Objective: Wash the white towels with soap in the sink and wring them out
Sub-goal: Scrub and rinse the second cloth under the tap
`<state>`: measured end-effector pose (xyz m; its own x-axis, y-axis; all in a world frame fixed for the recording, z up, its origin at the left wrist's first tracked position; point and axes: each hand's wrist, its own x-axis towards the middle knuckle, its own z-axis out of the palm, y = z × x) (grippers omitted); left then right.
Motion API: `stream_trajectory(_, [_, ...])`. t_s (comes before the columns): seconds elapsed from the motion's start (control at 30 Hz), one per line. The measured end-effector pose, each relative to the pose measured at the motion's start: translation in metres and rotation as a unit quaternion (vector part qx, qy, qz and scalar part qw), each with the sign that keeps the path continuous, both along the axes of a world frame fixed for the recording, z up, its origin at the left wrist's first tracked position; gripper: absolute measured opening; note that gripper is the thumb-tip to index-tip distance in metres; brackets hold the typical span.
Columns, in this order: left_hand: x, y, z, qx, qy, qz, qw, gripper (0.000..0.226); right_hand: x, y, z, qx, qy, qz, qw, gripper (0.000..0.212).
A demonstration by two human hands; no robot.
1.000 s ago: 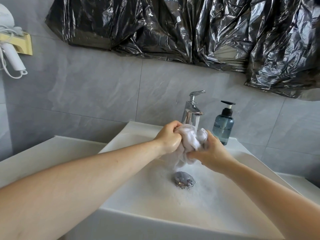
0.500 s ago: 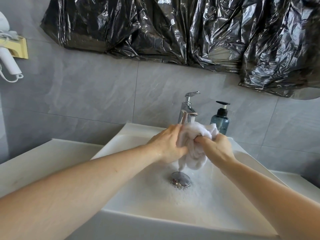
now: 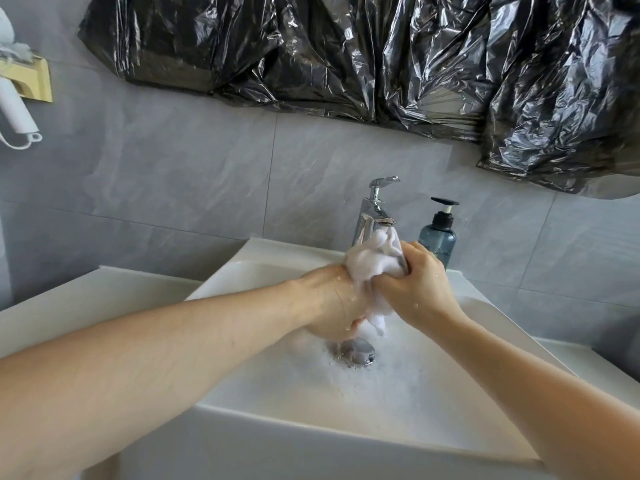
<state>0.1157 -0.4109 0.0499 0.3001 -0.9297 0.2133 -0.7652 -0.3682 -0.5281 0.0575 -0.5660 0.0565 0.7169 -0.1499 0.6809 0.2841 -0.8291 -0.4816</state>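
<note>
A wet, soapy white towel (image 3: 372,261) is bunched up above the white sink (image 3: 433,403), just in front of the chrome faucet (image 3: 372,211). My left hand (image 3: 332,299) grips its lower part, and my right hand (image 3: 415,285) grips its upper part from the right. A small tail of towel hangs below my hands over the chrome drain (image 3: 356,351). Foamy water covers the basin floor. A blue-grey soap dispenser (image 3: 438,237) with a black pump stands on the sink ledge right of the faucet.
Crinkled black plastic sheeting (image 3: 381,53) hangs on the grey tile wall above the sink. A white hair dryer (image 3: 14,105) in a yellow holder is mounted at the far left. White countertop (image 3: 69,299) extends left of the basin.
My hands have shifted on the towel: the left dropped lower toward the drain, the right rose and moved over the top, and the bunched towel now sits higher against the faucet.
</note>
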Motion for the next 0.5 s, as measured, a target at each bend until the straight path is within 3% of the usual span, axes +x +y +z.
stream_trajectory(0.07, [0.000, -0.004, 0.005, -0.109, -0.064, -0.037, 0.991, 0.040, 0.001, -0.007, 0.000, 0.039, 0.063, -0.020, 0.997, 0.010])
stream_trajectory(0.13, [0.007, -0.007, 0.005, -0.185, -0.059, -0.036, 0.980, 0.040, 0.003, -0.013, -0.002, 0.100, 0.128, -0.015, 0.987, 0.002])
stream_trajectory(0.23, [0.013, -0.003, -0.001, -0.214, 0.025, 0.034, 0.976, 0.041, 0.006, -0.018, -0.007, 0.237, 0.174, 0.039, 0.955, 0.011])
stream_trajectory(0.33, [0.014, -0.003, -0.011, -0.268, 0.162, 0.100, 0.945, 0.082, 0.006, -0.016, -0.006, 0.298, 0.187, 0.066, 0.934, 0.019])
stream_trajectory(0.4, [0.018, -0.007, -0.016, -0.327, 0.259, 0.094, 0.904, 0.084, 0.005, -0.013, -0.003, 0.321, 0.179, 0.095, 0.925, 0.021])
stream_trajectory(0.5, [0.023, -0.007, -0.013, -0.373, 0.302, 0.056, 0.875, 0.073, 0.005, -0.010, -0.001, 0.299, 0.171, 0.095, 0.934, 0.024])
